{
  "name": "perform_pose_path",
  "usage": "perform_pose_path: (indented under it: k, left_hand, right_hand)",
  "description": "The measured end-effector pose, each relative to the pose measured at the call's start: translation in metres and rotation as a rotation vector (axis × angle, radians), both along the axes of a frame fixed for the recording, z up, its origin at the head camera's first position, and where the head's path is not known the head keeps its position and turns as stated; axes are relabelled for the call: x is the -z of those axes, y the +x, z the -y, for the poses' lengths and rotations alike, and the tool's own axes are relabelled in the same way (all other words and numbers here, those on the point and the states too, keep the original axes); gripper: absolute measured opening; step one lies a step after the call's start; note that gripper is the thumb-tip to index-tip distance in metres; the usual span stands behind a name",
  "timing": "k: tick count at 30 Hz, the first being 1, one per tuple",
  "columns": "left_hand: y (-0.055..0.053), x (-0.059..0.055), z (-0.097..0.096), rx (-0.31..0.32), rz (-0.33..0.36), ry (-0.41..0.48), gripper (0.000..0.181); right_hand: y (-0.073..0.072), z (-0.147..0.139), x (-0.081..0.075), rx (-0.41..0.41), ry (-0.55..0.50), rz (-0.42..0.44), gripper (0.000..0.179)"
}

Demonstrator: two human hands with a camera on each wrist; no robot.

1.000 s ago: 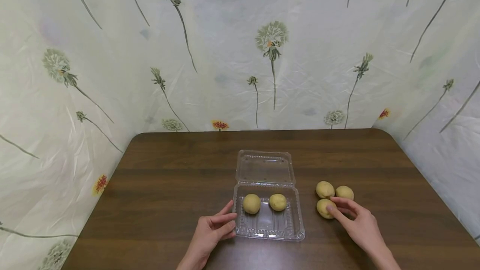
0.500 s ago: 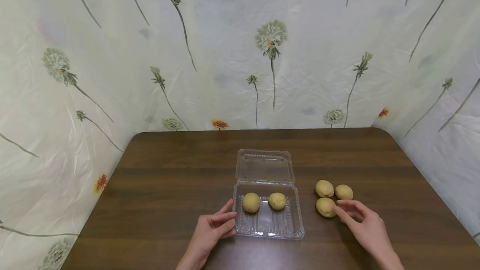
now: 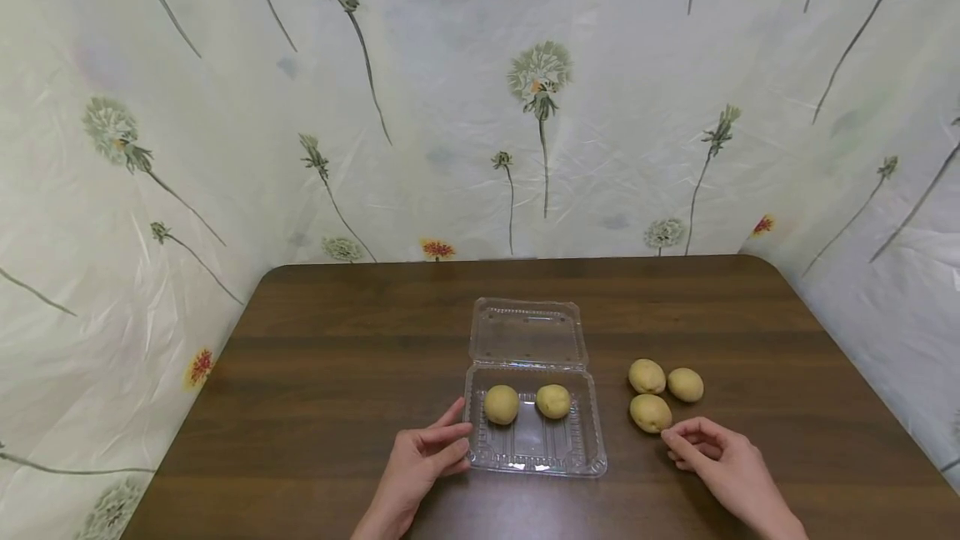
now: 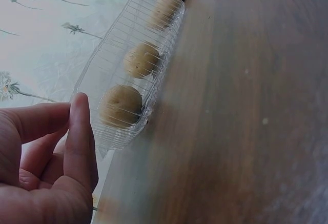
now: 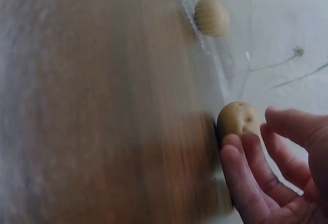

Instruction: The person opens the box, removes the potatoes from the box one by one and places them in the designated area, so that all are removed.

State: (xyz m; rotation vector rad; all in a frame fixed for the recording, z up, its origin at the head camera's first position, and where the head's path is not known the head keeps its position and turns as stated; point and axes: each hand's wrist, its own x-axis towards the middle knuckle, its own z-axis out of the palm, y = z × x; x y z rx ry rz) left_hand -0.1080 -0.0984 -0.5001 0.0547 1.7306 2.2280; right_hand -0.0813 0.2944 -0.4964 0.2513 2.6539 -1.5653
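Note:
A clear plastic clamshell container (image 3: 540, 461) lies with its lid (image 3: 528, 332) folded back. Two potatoes, a left one (image 3: 501, 405) and a right one (image 3: 553, 401), rest in its base. At the container's left rim, my left hand (image 3: 420, 457) pinches the edge between thumb and fingers. Three more potatoes lie in a group right of the container: a near one (image 3: 650, 413), a far-left one (image 3: 647, 376) and a far-right one (image 3: 686, 385). My right hand (image 3: 723, 465) is beside the near potato (image 5: 237, 117), fingers loosely bent and holding nothing.
Everything stands on a dark brown wooden table (image 3: 352, 340). Behind it and at both sides hangs a pale sheet (image 3: 420, 107) printed with dandelions, reaching down to the table's edges.
My right hand has let go of the near potato and drawn back toward the front right. The left hand and container have stayed in place.

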Motion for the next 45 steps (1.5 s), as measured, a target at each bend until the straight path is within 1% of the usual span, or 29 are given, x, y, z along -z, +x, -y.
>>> perform_pose_path:
  k: [2,7,11,15,20,23,26,29,32,33,36,42,45]
  left_hand:
    - [0.000,0.000,0.000,-0.002,0.003,0.003,0.031]
    - [0.000,0.000,0.000,-0.007,0.009,0.008,0.030]
    - [-0.001,0.001,0.000,-0.004,0.010,0.003,0.031]
    - [-0.001,0.001,0.000,0.000,0.013,0.002,0.032]
    - [-0.002,0.001,0.000,-0.003,0.009,0.006,0.031]
    - [-0.002,0.001,0.001,-0.003,0.004,0.006,0.031]
    - [-0.001,0.002,0.001,-0.001,0.004,0.008,0.030]
    - [-0.001,0.002,0.002,0.000,0.001,0.010,0.030]
    - [-0.001,0.002,0.001,0.000,0.006,0.009,0.030]
    - [-0.001,0.002,0.001,0.000,0.007,0.009,0.030]
    - [0.000,0.002,0.001,0.001,0.012,0.009,0.030]
    - [-0.001,0.002,0.001,0.002,0.011,0.015,0.032]
    - [-0.001,0.002,0.001,0.002,0.009,0.010,0.032]
  right_hand:
    - [0.001,0.000,0.001,-0.029,-0.020,0.004,0.031]
    - [0.004,0.003,0.003,-0.138,-0.049,-0.047,0.024]
    - [0.006,0.007,0.003,-0.232,-0.081,-0.093,0.023]
    - [0.010,0.012,0.004,-0.279,-0.119,-0.077,0.027]
    - [0.013,0.017,0.002,-0.258,-0.122,-0.004,0.033]
    - [0.014,0.019,0.000,-0.231,-0.098,0.010,0.034]
    - [0.016,0.025,-0.001,-0.206,-0.058,-0.029,0.031]
    - [0.017,0.034,-0.002,-0.196,-0.021,-0.124,0.023]
    - [0.016,0.042,-0.003,-0.200,-0.012,-0.228,0.018]
    - [0.015,0.044,-0.003,-0.203,-0.013,-0.251,0.018]
    - [0.014,0.050,-0.006,-0.208,-0.024,-0.281,0.019]
    - [0.010,0.058,-0.009,-0.205,-0.052,-0.279,0.020]
    - [0.008,0.062,-0.010,-0.208,-0.062,-0.292,0.019]
